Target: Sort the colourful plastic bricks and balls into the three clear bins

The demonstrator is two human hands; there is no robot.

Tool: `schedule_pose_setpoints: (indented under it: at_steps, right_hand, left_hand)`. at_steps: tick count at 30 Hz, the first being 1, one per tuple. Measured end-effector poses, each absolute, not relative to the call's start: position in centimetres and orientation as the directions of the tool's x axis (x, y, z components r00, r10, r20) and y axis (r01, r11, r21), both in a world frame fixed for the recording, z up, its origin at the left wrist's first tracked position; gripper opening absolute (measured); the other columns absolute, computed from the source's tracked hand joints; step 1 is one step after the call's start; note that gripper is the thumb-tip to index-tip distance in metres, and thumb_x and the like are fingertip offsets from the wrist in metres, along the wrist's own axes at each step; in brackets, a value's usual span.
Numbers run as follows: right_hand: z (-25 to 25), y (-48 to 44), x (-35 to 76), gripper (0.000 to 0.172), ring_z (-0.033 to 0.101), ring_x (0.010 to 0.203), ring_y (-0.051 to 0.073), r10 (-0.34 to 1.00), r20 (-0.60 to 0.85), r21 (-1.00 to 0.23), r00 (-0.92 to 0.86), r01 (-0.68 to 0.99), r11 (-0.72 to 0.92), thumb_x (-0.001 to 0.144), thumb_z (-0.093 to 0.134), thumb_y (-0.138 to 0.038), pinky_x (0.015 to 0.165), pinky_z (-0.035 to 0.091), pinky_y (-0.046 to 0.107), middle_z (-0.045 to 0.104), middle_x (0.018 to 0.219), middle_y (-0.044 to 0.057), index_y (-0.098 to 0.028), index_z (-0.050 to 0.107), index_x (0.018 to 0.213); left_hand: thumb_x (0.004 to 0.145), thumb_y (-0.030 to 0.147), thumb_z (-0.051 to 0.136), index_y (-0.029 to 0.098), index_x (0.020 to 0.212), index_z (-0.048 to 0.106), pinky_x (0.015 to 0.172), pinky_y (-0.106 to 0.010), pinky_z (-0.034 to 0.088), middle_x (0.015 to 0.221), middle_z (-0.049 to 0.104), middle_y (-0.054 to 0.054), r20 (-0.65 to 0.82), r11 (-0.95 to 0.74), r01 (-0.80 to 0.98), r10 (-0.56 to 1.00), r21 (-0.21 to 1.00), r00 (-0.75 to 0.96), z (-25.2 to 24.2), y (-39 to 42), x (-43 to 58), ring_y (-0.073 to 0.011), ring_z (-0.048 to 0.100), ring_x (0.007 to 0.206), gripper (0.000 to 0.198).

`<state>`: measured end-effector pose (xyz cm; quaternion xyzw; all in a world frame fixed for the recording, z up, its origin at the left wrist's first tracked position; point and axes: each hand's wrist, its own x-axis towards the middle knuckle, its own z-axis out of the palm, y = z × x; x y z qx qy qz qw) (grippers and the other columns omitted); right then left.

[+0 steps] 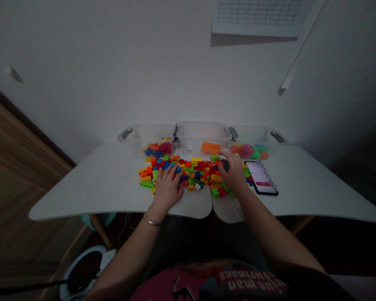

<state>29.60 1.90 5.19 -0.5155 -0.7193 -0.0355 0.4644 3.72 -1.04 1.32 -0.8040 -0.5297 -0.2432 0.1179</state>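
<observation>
Two bare hands of mine are at the heap of toy building bricks (192, 172), which lies in front of three clear plastic bins on the white table (113, 179). My left hand (169, 185) is palm down at the heap's left side, its grip spread over blue bricks. On my right hand (234, 172), thumb and index finger stand apart with a dark brick (226, 165) showing between them; I cannot tell whether that grip pinches it. An orange block (211, 147) sits in the middle bin (203, 130), just beyond my right fingers. With pieces this small and tangled, I judge fingertips serve better than a flat palm: part the layer lightly, then pinch one brick by its sides. Care is due near the table's seam (212, 205) and the smartphone (260, 177) beside the heap.
</observation>
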Motion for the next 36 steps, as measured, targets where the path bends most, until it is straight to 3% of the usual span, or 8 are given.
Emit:
schedule_pose_setpoints:
  at_steps: [4, 12, 19, 28, 36]
  right_hand:
    - [3.9, 0.5, 27.1, 0.037, 0.058, 0.115, 0.029, 0.735, 0.652, -0.404, -0.187, 0.734, 0.546, 0.085, 0.051, -0.023, 0.105, 0.043, 0.05, 0.066, 0.12, 0.012, -0.02, 0.062, 0.12]
    - [2.6, -0.7, 24.7, 0.041, 0.055, 0.12, 0.03, 0.769, 0.555, -0.365, -0.317, 0.738, 0.568, 0.083, 0.056, -0.018, 0.108, 0.042, 0.051, 0.065, 0.125, 0.012, -0.02, 0.063, 0.123]
    - [1.7, -0.4, 24.0, 0.044, 0.053, 0.122, 0.031, 0.795, 0.488, -0.332, -0.36, 0.766, 0.551, 0.083, 0.059, -0.018, 0.109, 0.041, 0.052, 0.062, 0.13, 0.013, -0.019, 0.061, 0.127]
    - [1.9, -0.1, 23.8, 0.042, 0.055, 0.121, 0.031, 0.769, 0.516, -0.305, -0.378, 0.757, 0.577, 0.082, 0.06, -0.019, 0.107, 0.044, 0.053, 0.063, 0.128, 0.012, -0.021, 0.063, 0.124]
    - [3.3, 0.4, 22.6, 0.039, 0.055, 0.121, 0.03, 0.752, 0.537, -0.286, -0.382, 0.756, 0.588, 0.086, 0.056, -0.02, 0.108, 0.042, 0.051, 0.064, 0.127, 0.011, -0.021, 0.064, 0.124]
  left_hand:
    - [0.085, 0.028, 0.054, 0.016, 0.128, 0.061, 0.119, -0.063, 0.017, 0.145, 0.053, -0.015, 0.609, -0.302, 0.951, 0.768, 0.072, 0.198, 1.6, -1.6, 3.8, -0.0359, 0.043, 0.137, 0.045]
    - [0.09, 0.043, 0.049, 0.011, 0.144, 0.044, 0.115, -0.072, 0.011, 0.15, 0.044, -0.023, 0.654, -0.105, 0.968, 0.753, 0.227, -0.072, 0.8, -1.4, 3.8, -0.0424, 0.035, 0.141, 0.063]
    - [0.09, 0.044, 0.048, 0.007, 0.141, 0.048, 0.112, -0.062, 0.029, 0.147, 0.047, -0.026, 0.597, -0.152, 0.973, 0.802, 0.172, 0.019, 0.0, -0.5, 3.3, -0.041, 0.05, 0.13, 0.063]
    - [0.091, 0.04, 0.047, 0.011, 0.145, 0.044, 0.117, -0.063, 0.018, 0.15, 0.047, -0.019, 0.625, -0.188, 0.967, 0.78, 0.169, 0.043, 0.7, -0.9, 3.5, -0.0383, 0.05, 0.13, 0.061]
    - [0.092, 0.039, 0.043, 0.011, 0.149, 0.039, 0.115, -0.069, 0.013, 0.146, 0.05, -0.022, 0.643, -0.075, 0.965, 0.758, 0.251, -0.109, 0.8, -1.3, 3.3, -0.0398, 0.049, 0.131, 0.063]
